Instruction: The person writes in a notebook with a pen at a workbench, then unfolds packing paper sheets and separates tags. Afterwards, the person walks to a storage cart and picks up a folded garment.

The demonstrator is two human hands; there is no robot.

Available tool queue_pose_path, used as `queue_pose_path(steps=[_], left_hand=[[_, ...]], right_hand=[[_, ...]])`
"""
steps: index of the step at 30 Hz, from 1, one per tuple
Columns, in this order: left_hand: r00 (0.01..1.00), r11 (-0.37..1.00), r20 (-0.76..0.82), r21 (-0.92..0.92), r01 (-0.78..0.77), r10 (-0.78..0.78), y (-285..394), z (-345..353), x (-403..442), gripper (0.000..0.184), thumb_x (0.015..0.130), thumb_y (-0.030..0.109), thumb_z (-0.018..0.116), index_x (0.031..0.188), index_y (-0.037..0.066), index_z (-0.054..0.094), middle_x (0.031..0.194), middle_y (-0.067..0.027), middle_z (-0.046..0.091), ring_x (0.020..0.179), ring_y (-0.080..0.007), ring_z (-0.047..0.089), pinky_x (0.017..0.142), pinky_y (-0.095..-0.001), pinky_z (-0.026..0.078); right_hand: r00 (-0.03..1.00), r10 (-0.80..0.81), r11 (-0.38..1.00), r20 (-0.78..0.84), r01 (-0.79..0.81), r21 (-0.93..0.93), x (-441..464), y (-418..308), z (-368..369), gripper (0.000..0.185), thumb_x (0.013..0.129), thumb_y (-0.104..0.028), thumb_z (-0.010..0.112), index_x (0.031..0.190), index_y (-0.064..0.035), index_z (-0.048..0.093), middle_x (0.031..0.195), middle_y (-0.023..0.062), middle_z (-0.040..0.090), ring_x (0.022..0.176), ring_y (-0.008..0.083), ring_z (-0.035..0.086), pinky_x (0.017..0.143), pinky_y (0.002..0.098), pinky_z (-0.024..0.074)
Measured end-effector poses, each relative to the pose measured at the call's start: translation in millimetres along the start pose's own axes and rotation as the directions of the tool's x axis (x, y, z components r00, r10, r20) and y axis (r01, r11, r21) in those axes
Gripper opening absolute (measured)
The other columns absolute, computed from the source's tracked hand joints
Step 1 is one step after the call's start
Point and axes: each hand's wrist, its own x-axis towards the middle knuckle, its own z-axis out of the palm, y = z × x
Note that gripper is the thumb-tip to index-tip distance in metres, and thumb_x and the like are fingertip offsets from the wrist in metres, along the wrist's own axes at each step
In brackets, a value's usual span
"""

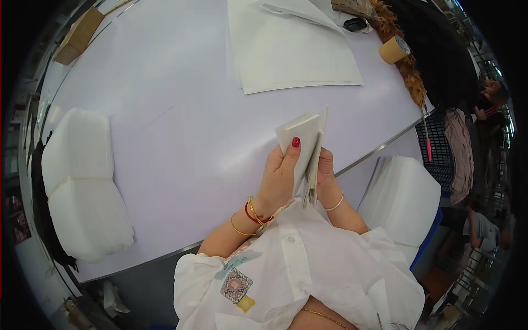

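Observation:
Both hands hold a small bundle of white folded sheets upright in front of my chest, just above the table's near edge. My left hand is closed around its left side, the thumb with a red nail lying flat on the front face. On the other side, my right hand grips the bundle, its fingers partly hidden behind the sheets. Some of the layers stand apart at the right side. I cannot tell whether the sheets are paper or thin foam.
Stacks of white foam-like sheets lie at the table's left; another stack is at my right. Large white sheets lie at the back. A tape roll, a brown feather duster and a dark basket line the right side.

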Motion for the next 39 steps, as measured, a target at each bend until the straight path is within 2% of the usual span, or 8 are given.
queue_pose_path(steps=[11, 17, 21, 22, 26, 32, 36, 39], left_hand=[[0.891, 0.906, -0.299, -0.357, 0.228, -0.343, 13.2, -32.7, 25.7, 0.041, 0.099, 0.029, 0.046, 0.121, -0.005, 0.050, 0.115, -0.0188, 0.059, 0.097, -0.0201, 0.061, 0.081, -0.0293, 0.050], [0.910, 0.842, -0.182, -0.480, 0.248, -0.372, -6.2, -65.8, 27.1, 0.042, 0.099, 0.028, 0.046, 0.123, -0.006, 0.048, 0.118, -0.0193, 0.058, 0.102, -0.0211, 0.059, 0.083, -0.0312, 0.050], [0.929, 0.840, -0.058, -0.450, 0.303, -0.366, -3.9, -66.7, 22.0, 0.043, 0.099, 0.029, 0.045, 0.127, -0.004, 0.046, 0.120, -0.0169, 0.057, 0.108, -0.0219, 0.056, 0.088, -0.0342, 0.047], [0.928, 0.838, -0.058, -0.455, 0.303, -0.367, -2.4, -64.1, 18.9, 0.043, 0.099, 0.029, 0.045, 0.127, -0.004, 0.046, 0.120, -0.0169, 0.057, 0.108, -0.0219, 0.056, 0.088, -0.0342, 0.047], [0.968, 0.982, 0.189, 0.123, 0.142, -0.163, 1.7, -41.7, 5.1, 0.046, 0.099, 0.034, 0.046, 0.131, 0.001, 0.044, 0.122, -0.0134, 0.056, 0.113, -0.0217, 0.053, 0.093, -0.0349, 0.044], [0.980, 0.990, 0.166, 0.104, 0.090, -0.107, -12.6, -37.6, 9.1, 0.049, 0.099, 0.038, 0.045, 0.135, 0.005, 0.041, 0.125, -0.0119, 0.055, 0.116, -0.0210, 0.050, 0.095, -0.0337, 0.041], [0.937, 0.952, 0.177, 0.004, 0.306, -0.302, -0.7, -41.5, 11.6, 0.049, 0.100, 0.036, 0.045, 0.138, 0.006, 0.038, 0.128, -0.0126, 0.053, 0.118, -0.0208, 0.048, 0.097, -0.0336, 0.039], [0.948, 0.966, 0.192, -0.001, 0.260, -0.255, 6.8, -33.9, 12.6, 0.055, 0.097, 0.035, 0.050, 0.139, 0.005, 0.032, 0.128, -0.0140, 0.051, 0.115, -0.0217, 0.050, 0.096, -0.0338, 0.040]], right_hand=[[0.973, 0.041, 0.940, -0.228, -0.115, -0.321, 12.4, 2.5, -24.0, 0.020, 0.087, -0.002, 0.058, 0.107, -0.0005, 0.062, 0.099, 0.0103, 0.069, 0.081, 0.0163, 0.067, 0.074, 0.0242, 0.0543], [0.885, 0.039, 0.997, -0.464, -0.063, -0.036, 12.5, 10.6, -15.2, 0.020, 0.087, -0.002, 0.057, 0.106, 0.0000, 0.061, 0.090, 0.0069, 0.068, 0.077, 0.0151, 0.066, 0.076, 0.0235, 0.0531], [0.987, 0.155, 0.972, 0.052, -0.162, 0.173, 17.1, 14.8, -36.6, 0.017, 0.091, -0.011, 0.058, 0.106, -0.0021, 0.058, 0.083, 0.0051, 0.063, 0.077, 0.0147, 0.064, 0.074, 0.0245, 0.0541], [0.986, 0.158, 0.972, 0.048, -0.163, 0.171, 16.6, 17.6, -34.0, 0.017, 0.091, -0.011, 0.058, 0.106, -0.0021, 0.058, 0.083, 0.0051, 0.063, 0.077, 0.0147, 0.064, 0.074, 0.0245, 0.0541], [0.991, -0.088, 0.994, -0.097, 0.095, 0.061, 9.0, 25.4, -16.1, 0.021, 0.094, -0.017, 0.054, 0.111, -0.0036, 0.055, 0.079, 0.0037, 0.058, 0.076, 0.0148, 0.060, 0.075, 0.0264, 0.0541], [0.983, 0.102, 0.926, -0.155, -0.037, 0.375, 2.0, 20.0, -5.6, 0.029, 0.097, -0.024, 0.049, 0.118, -0.0044, 0.052, 0.079, 0.0032, 0.058, 0.078, 0.0157, 0.060, 0.077, 0.0286, 0.0541], [0.977, -0.075, 0.996, -0.197, 0.065, -0.061, -1.1, 23.1, -19.3, 0.035, 0.098, -0.030, 0.045, 0.121, -0.0042, 0.052, 0.086, 0.0045, 0.062, 0.084, 0.0181, 0.063, 0.080, 0.0305, 0.0544], [0.964, -0.210, 0.906, -0.162, 0.129, -0.403, -3.7, 27.8, 14.5, 0.037, 0.099, -0.031, 0.044, 0.122, -0.0035, 0.052, 0.092, 0.0061, 0.064, 0.086, 0.0187, 0.063, 0.081, 0.0303, 0.0545]])
